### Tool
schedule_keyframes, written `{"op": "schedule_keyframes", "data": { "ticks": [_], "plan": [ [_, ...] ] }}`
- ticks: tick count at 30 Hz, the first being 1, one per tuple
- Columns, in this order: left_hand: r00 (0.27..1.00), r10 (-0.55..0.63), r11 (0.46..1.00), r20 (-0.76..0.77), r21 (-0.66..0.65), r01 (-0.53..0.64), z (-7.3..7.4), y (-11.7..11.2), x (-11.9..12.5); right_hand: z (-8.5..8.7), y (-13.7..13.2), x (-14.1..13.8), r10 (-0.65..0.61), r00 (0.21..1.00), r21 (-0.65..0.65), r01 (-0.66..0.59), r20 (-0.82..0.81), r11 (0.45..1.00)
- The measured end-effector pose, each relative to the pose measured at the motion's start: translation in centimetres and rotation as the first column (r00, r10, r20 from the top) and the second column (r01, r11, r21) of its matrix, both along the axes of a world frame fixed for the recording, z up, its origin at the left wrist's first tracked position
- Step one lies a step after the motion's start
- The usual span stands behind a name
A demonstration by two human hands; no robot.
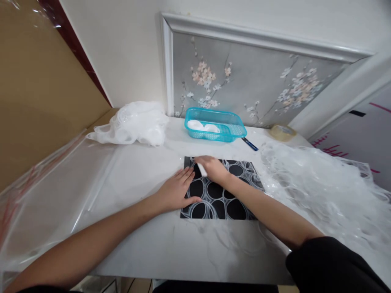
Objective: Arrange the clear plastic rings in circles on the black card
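Note:
A black mat with a clear film of cut-out circles lies on the white marble table. My left hand lies flat with fingers stretched on the mat's left edge, pressing it down. My right hand is closed near the mat's far left corner, pinching a small white piece that I cannot name. Both forearms reach in from the near edge.
A turquoise basket holding white round discs stands at the back. A dark pen lies beside it, a tape roll further right. Crumpled clear plastic piles sit at back left and right. Clear sheeting covers the left.

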State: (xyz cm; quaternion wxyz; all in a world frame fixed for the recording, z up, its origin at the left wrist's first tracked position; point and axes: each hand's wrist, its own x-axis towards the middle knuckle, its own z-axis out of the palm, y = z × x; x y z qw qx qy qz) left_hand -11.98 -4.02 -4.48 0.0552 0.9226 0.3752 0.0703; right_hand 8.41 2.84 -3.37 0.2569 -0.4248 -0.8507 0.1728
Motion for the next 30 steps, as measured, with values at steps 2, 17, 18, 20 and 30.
{"op": "schedule_keyframes", "data": {
  "ticks": [2, 17, 18, 20, 30],
  "plan": [
    [1.0, -0.007, 1.0, -0.001, -0.01, 0.007, 0.0, 0.0, -0.1, 1.4, 1.8, 1.3, -0.262, 0.957, 0.028, 0.267, -0.126, 0.963],
    [0.744, 0.181, 0.98, 0.644, -0.179, -0.083, 7.6, -0.6, 2.9, 12.2, -9.1, 8.3, -0.549, 0.003, -0.487, -0.467, -0.836, 0.738],
    [0.694, 0.165, 0.983, 0.701, -0.174, -0.058, 9.5, -1.1, 4.0, 13.0, -9.6, 8.0, -0.527, 0.001, -0.448, -0.527, -0.85, 0.722],
    [0.607, 0.136, 0.988, 0.783, -0.156, -0.019, 13.4, -2.3, 6.4, 14.7, -10.6, 7.4, -0.458, -0.006, -0.365, -0.595, -0.889, 0.716],
    [0.518, 0.327, 0.778, 0.79, -0.536, 0.327, 19.2, -3.7, 13.7, 16.9, -12.6, 8.1, -0.183, 0.093, -0.203, -0.573, -0.979, 0.794]
  ]
}}
